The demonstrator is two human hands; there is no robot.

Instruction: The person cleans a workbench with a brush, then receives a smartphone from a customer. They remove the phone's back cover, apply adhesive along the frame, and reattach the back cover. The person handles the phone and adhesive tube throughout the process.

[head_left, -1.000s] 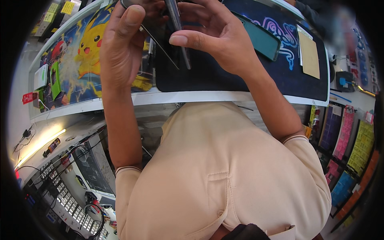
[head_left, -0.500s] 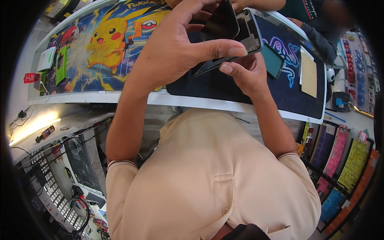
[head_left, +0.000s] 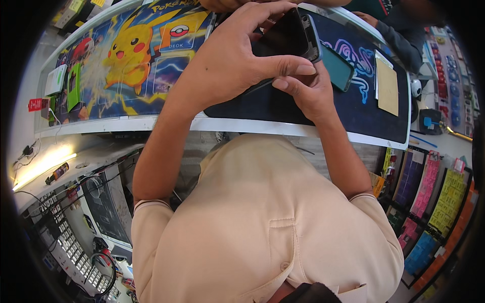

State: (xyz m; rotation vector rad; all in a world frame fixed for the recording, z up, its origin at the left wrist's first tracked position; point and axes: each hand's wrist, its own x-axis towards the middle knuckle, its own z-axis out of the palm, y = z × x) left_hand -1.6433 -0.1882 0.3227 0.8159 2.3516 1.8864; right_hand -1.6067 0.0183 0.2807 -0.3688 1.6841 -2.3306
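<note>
A phone with its dark screen panel (head_left: 284,38) lifted a little off its housing (head_left: 312,39) is held up over the black mat. My left hand (head_left: 235,63) grips the screen panel from the left, its thumb lying across the lower part of the phone. From below right, my right hand (head_left: 312,98) holds the housing, with the thumb close under the left thumb. Most of my right fingers are hidden behind the phone. Just right of the phone, a dark green phone case (head_left: 337,69) lies on the mat.
A black mat (head_left: 262,112) and a colourful cartoon mat (head_left: 146,60) cover the white-edged counter. A tan envelope-like sheet (head_left: 387,90) lies at right, and a green frame (head_left: 74,86) at far left. Across the counter, another person's arm (head_left: 222,4) and a dark-sleeved person's hand (head_left: 365,19) rest.
The screen panel has come down closer to the housing, so less of the inside shows. The phone is tilted differently, and my hands have shifted slightly.
</note>
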